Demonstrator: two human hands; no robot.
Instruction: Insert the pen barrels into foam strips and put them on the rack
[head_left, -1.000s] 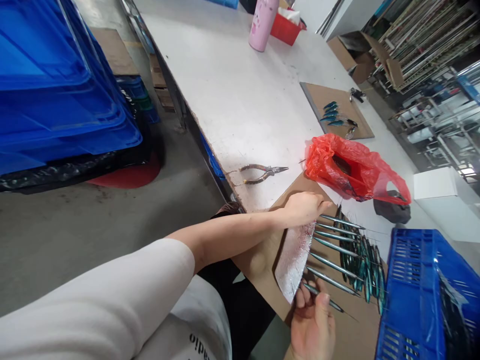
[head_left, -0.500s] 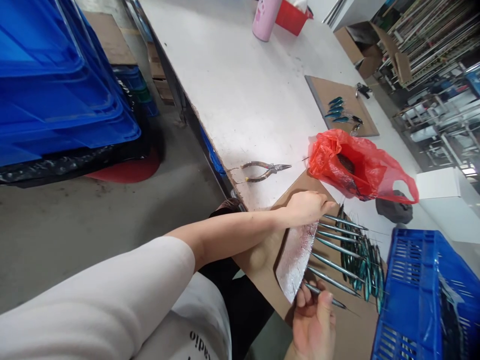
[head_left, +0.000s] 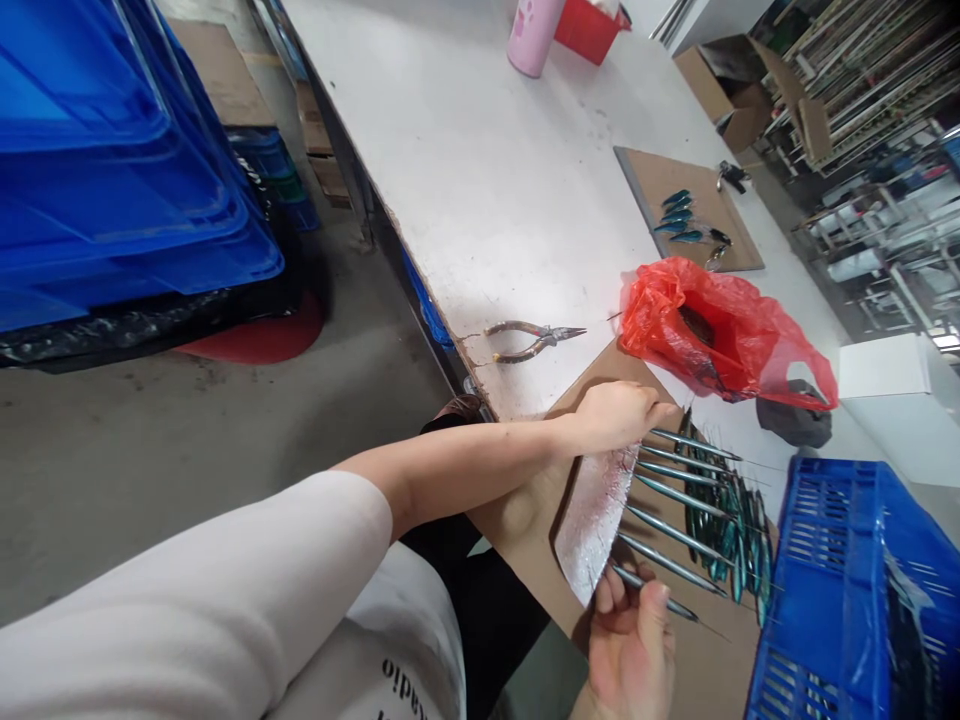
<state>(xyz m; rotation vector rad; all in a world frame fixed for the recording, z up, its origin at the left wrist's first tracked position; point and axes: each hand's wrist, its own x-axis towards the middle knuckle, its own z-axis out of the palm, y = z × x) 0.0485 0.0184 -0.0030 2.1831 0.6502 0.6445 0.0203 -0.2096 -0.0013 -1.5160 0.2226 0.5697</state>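
A curved, silver foil-covered strip (head_left: 596, 515) rests over a brown cardboard sheet (head_left: 532, 545). From its right edge several slim grey-teal fishing lures (head_left: 682, 495) stick out in a row, thin wires at their tips. My left hand (head_left: 619, 415) is closed at the strip's upper end; its fingertips are partly hidden. At the lower end my right hand (head_left: 630, 645), palm up, pinches the lowest lure (head_left: 660, 595) between thumb and fingers. Beyond the row lies a pile of teal lures (head_left: 739, 545) on the cardboard.
Pliers (head_left: 536, 340) lie on the white table (head_left: 480, 200). Past the cardboard are a red plastic bag (head_left: 720, 330) and a blue crate (head_left: 825, 590). Farther off, a board (head_left: 652, 185) bears several lures, near a pink bottle (head_left: 532, 40). Blue bins (head_left: 120, 190) stand at left.
The whole view has shifted very slightly. Both hands keep their places at the two ends of the foil strip, and nothing else visibly differs.
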